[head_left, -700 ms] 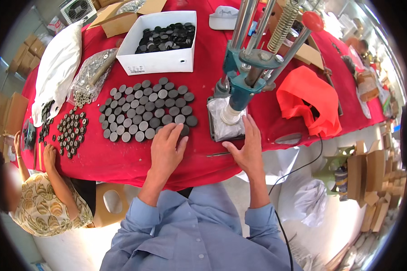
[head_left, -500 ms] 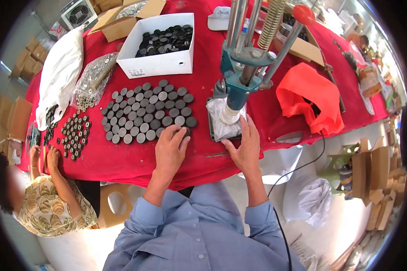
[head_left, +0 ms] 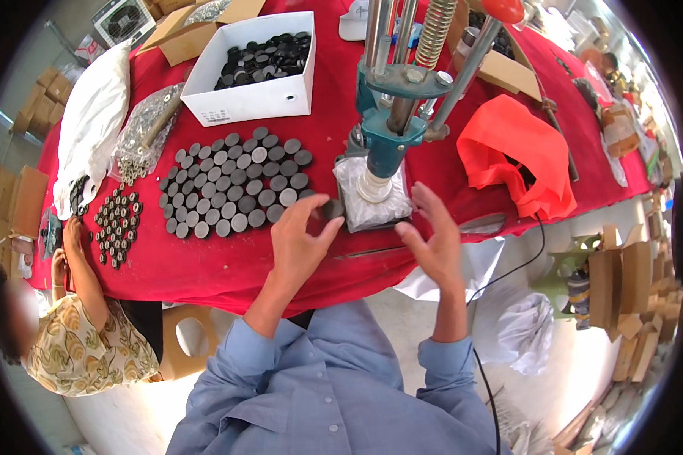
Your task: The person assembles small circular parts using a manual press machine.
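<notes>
A dark round disc (head_left: 328, 210) is pinched between the thumb and fingertips of my left hand (head_left: 302, 241), just left of the press base. My right hand (head_left: 437, 241) is open, thumb and fingers spread, at the right front corner of that base, with nothing in it. Between the hands stands a teal hand press (head_left: 391, 152) with a pale round die (head_left: 374, 186) under its ram. Clear plastic wrap (head_left: 354, 176) covers the base below. Many grey-black discs (head_left: 235, 178) lie flat in a loose group to the left.
Behind the discs is a white box (head_left: 300, 98) of black discs. Small metal-centred rings (head_left: 117, 227) lie farther left, near a seated co-worker's hands (head_left: 70, 246). A red cloth bag (head_left: 508, 148) sits right of the press. The press lever's red knob (head_left: 502, 9) rises above.
My left hand has moved right from the edge of the disc group to the press, bringing a disc. The right hand has drawn back from the die and spread. The view has shifted slightly.
</notes>
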